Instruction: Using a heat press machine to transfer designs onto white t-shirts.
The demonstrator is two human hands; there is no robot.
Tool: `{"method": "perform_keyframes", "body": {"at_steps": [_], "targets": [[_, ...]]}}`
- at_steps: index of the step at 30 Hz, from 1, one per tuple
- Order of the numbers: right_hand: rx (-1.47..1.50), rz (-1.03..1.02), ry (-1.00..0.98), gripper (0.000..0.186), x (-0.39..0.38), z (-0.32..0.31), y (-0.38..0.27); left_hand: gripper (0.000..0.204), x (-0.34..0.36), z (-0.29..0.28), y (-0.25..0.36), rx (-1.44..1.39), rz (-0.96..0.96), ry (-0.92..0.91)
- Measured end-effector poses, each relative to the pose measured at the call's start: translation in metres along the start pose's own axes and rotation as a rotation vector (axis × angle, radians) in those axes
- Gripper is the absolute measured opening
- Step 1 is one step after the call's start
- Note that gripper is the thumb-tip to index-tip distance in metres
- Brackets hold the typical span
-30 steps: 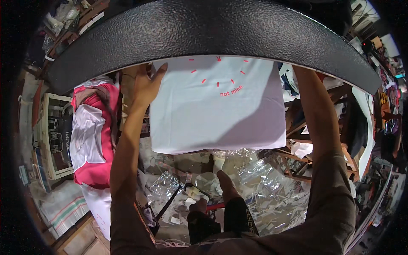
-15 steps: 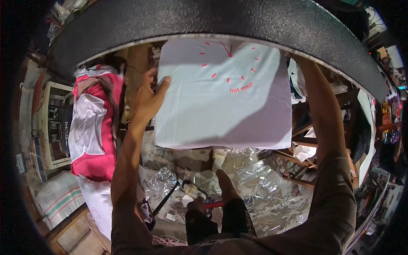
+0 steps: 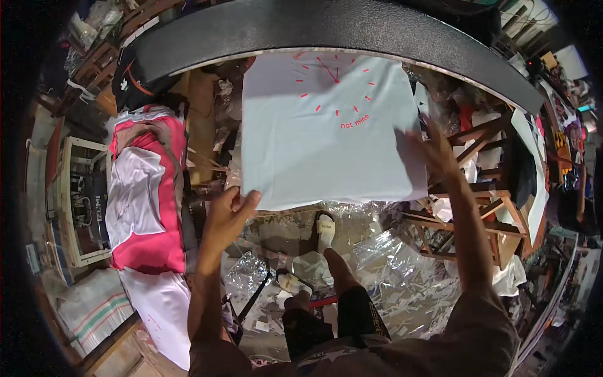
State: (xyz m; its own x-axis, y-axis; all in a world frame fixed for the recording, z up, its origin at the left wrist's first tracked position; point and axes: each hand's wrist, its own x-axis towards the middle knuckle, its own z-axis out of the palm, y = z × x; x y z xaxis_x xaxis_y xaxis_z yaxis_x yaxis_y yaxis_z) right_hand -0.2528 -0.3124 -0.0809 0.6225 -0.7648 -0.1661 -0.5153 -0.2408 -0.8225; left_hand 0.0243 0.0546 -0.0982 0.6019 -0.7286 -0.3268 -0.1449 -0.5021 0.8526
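A white cloth with a red printed clock face and a line of lettering lies flat in front of me, its far edge under the black beam. At its near left corner is my left hand, the thumb on the cloth and the fingers curled by the edge. My right hand hovers at the right side with fingers spread and somewhat blurred, casting a shadow on the cloth. Nothing shows in the right hand.
A thick black textured beam arches across the top. Folded pink and white garments are piled on the left, beside a cream-framed machine. Wooden frames stand at right. Clear plastic and paper scraps litter the floor around my feet.
My left hand has come down from beside the cloth's left edge to its near corner. My right hand has drawn back from under the beam to the cloth's right side.
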Motion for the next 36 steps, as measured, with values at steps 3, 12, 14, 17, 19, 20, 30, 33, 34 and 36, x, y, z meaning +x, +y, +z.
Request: {"method": "perform_keyframes", "body": {"at_steps": [3, 12, 14, 17, 19, 20, 30, 33, 34, 36], "targets": [[-0.041, 0.040, 0.067, 0.074, -0.068, -0.007, 0.017, 0.033, -0.009, 0.012, 0.009, -0.198, -0.047, -0.077], [0.156, 0.220, 0.214, 0.035, -0.114, 0.002, -0.001, 0.025, -0.015, 0.022, -0.005, -0.246, -0.028, 0.035], [0.184, 0.219, 0.213, 0.034, -0.121, -0.001, 0.005, 0.024, -0.017, 0.020, -0.006, -0.324, -0.019, 0.040], [0.264, 0.223, 0.210, 0.033, -0.125, -0.004, 0.009, 0.025, -0.020, 0.022, 0.013, -0.532, -0.228, 0.187], [0.315, 0.231, 0.213, 0.033, -0.127, -0.006, 0.009, 0.026, -0.017, 0.032, 0.025, -0.470, -0.219, 0.194], [0.321, 0.238, 0.201, 0.032, -0.126, -0.004, 0.005, 0.027, -0.019, 0.030, 0.028, -0.399, -0.206, 0.216], [0.357, 0.308, 0.167, 0.022, -0.130, -0.003, 0.020, 0.029, -0.027, 0.028, 0.000, -0.366, -0.027, 0.148], [0.380, 0.307, 0.163, 0.024, -0.135, -0.003, 0.018, 0.029, -0.028, 0.028, -0.001, -0.321, -0.066, 0.160], [0.378, 0.307, 0.162, 0.024, -0.135, -0.004, 0.020, 0.029, -0.027, 0.028, -0.002, -0.322, -0.068, 0.160], [0.374, 0.325, 0.156, 0.026, -0.135, -0.004, 0.027, 0.029, -0.029, 0.027, -0.004, -0.310, -0.047, 0.135]]}}
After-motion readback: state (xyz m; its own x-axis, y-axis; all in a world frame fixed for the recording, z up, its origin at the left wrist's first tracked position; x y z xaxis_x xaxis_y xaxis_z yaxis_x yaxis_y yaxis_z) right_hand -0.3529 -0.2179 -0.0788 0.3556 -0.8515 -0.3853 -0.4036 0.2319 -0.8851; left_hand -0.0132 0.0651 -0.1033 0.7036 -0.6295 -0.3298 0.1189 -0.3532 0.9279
